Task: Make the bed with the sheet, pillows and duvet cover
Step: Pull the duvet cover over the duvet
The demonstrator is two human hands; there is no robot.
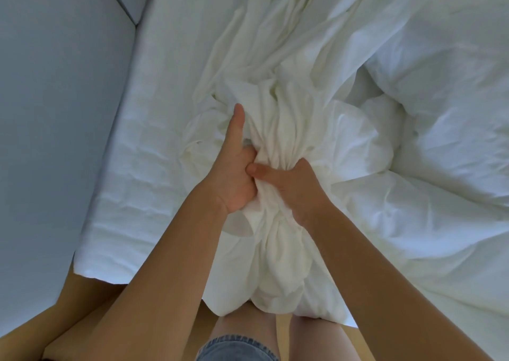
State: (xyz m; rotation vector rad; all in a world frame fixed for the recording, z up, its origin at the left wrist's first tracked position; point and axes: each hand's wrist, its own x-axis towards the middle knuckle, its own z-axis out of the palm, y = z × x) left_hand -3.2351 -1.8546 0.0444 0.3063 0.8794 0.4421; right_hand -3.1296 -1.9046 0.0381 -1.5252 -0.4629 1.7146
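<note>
Fingers of the left hand [234, 180] and right hand [297, 188] clench the bunched duvet cover [275, 250] between them.

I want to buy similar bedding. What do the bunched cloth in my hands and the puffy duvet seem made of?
The bunched cloth, gripped by left hand and right hand: thin matte woven cotton or blend, probably; it gathers into fine soft creases without sheen. The duvet: similar matte white fabric over lofty filling, judging by rounded puffs; filling hidden.
</note>
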